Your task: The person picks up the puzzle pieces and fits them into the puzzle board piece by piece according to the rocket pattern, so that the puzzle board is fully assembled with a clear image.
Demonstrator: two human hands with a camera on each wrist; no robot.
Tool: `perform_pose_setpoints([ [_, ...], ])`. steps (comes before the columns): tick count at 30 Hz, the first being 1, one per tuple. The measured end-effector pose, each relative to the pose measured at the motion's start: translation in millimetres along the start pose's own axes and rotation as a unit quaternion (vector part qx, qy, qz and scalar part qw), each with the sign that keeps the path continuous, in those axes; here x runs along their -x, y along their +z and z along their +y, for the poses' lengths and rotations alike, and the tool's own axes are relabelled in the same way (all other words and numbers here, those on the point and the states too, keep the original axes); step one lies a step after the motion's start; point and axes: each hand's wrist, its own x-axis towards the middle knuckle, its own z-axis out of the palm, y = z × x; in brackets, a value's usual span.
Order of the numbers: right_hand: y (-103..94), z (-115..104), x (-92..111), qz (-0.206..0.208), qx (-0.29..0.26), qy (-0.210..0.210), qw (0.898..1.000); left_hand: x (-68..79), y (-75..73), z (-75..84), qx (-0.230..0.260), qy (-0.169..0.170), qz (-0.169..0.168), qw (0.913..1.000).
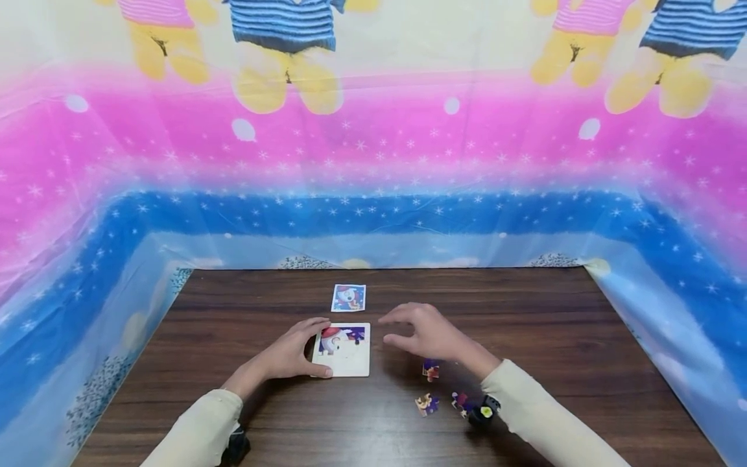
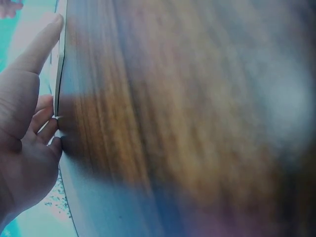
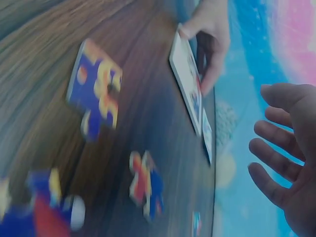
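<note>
A small white puzzle board (image 1: 353,366) lies on the table, with joined pieces showing a red-hatted white figure across its upper part. At its left side my left hand (image 1: 292,350) holds it, thumb by the lower edge and fingers by the upper left corner. My right hand (image 1: 428,331) hovers right of the board, fingers apart and slightly bent; in the right wrist view the right hand (image 3: 296,143) is empty. Beneath and nearer lie loose jigsaw pieces, among them a purple-and-yellow piece (image 3: 91,94) and a red-and-blue piece (image 3: 146,185).
A small picture card (image 1: 349,298) with a similar figure lies just beyond the board. The dark wooden table (image 1: 262,298) ends at a patterned cloth backdrop (image 1: 379,214) at the back and sides. More loose pieces (image 1: 460,401) lie close to the right wrist.
</note>
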Motion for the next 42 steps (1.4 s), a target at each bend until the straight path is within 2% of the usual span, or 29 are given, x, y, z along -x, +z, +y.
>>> perform_pose_setpoints([
  [6, -18.0, 19, 26, 0.032, 0.014, 0.031, 0.999, 0.8, 0.0, -0.7, -0.008, 0.000, 0.001, 1.0000],
  [10, -25.0, 31, 42, 0.042, 0.005, 0.043, 0.998, 0.3, 0.2, -0.7, -0.015, -0.001, 0.001, 0.9999],
  [26, -29.1, 63, 100, 0.072, 0.020, 0.090, 0.993, 0.3, 0.9, -1.6, -0.006, -0.001, 0.001, 1.0000],
  [33, -26.5, 71, 120, 0.048, 0.039, 0.119, 0.991, 0.8, 0.0, -0.2, -0.003, -0.004, -0.003, 1.0000],
  [42, -24.4, 81, 126, -0.006, 0.059, 0.099, 0.993, 0.3, -0.3, 0.8, -0.001, -0.001, -0.002, 1.0000],
])
